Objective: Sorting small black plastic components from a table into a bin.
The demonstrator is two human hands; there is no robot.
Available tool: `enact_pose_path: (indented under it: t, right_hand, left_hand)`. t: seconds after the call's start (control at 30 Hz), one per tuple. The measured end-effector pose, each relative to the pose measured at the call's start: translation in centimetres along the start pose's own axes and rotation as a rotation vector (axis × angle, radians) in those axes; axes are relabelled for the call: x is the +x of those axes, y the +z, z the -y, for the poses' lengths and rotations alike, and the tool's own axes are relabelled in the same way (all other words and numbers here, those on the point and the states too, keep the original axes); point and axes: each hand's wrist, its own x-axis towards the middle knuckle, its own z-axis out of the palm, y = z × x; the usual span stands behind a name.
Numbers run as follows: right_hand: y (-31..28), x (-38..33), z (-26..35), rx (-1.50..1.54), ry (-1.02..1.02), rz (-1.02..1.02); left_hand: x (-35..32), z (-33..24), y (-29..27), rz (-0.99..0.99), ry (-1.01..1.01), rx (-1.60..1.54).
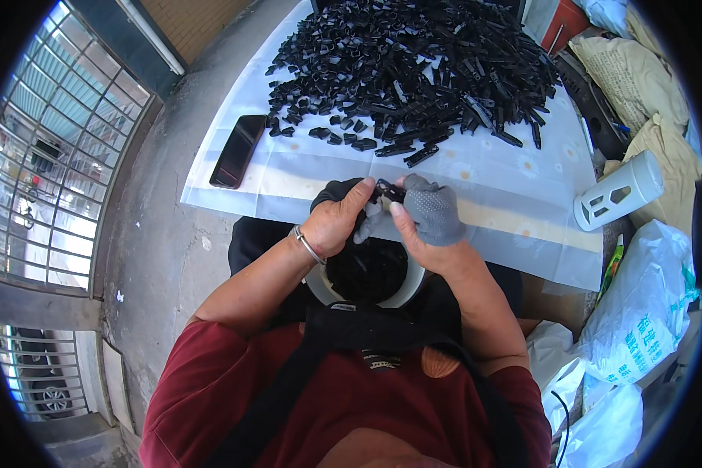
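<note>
My left hand [342,212] and my right hand [429,214] meet at the table's near edge, over my lap. Between their fingertips is a small black plastic part [388,190], both hands closed on it; the fingers hide much of its shape. Partial gloves cover both hands, black and grey on the left, grey and dotted on the right, with the thumbs bare. Just below them a pale round tub [415,287] sits at my lap with dark pieces inside. Beyond my hands lies a wide heap of black plastic parts [398,70], some short and angular, others long and narrow.
A pale flowered cover [288,175] lies over the table, with a dark phone [238,151] at its left. A white slotted plastic cylinder [620,191] rests at the right edge. Plastic bags [639,312] and stuffed sacks [628,78] crowd the right side. A barred window [62,148] stands left.
</note>
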Motion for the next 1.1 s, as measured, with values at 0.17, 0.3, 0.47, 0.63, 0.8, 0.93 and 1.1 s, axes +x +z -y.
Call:
enact_pose_path:
  t: [0.17, 0.3, 0.47, 0.63, 0.8, 0.93, 1.1]
  right_hand:
    - [-1.6, 0.0, 0.9, -0.297, -0.016, 0.259]
    - [-1.3, 0.0, 1.1, -0.373, -0.008, 0.276]
    - [-0.6, 0.4, 2.0, -0.516, -0.231, 0.194]
    - [1.4, -0.9, 1.2, -0.445, -0.211, 0.168]
    - [-0.3, 0.1, 0.4, -0.077, -0.012, 0.432]
    - [-0.8, 2.4, -3.4, -0.381, 0.326, 0.193]
    - [-0.1, 2.9, -4.5, -0.571, 0.266, 0.304]
  left_hand:
    - [-0.7, -1.1, 0.5, -0.159, 0.245, 0.613]
    - [-0.7, -1.2, 0.4, -0.119, 0.260, 0.690]
    - [-0.6, -0.5, 1.0, -0.183, 0.475, 0.860]
    - [-1.5, -0.1, 0.8, -0.144, 0.557, 0.935]
    - [-0.7, -3.6, -1.4, -0.016, 0.295, 1.378]
    - [3.9, -3.5, -2.7, -0.363, 0.360, 1.554]
    - [8.0, -2.3, -3.1, -0.384, 0.454, 1.706]
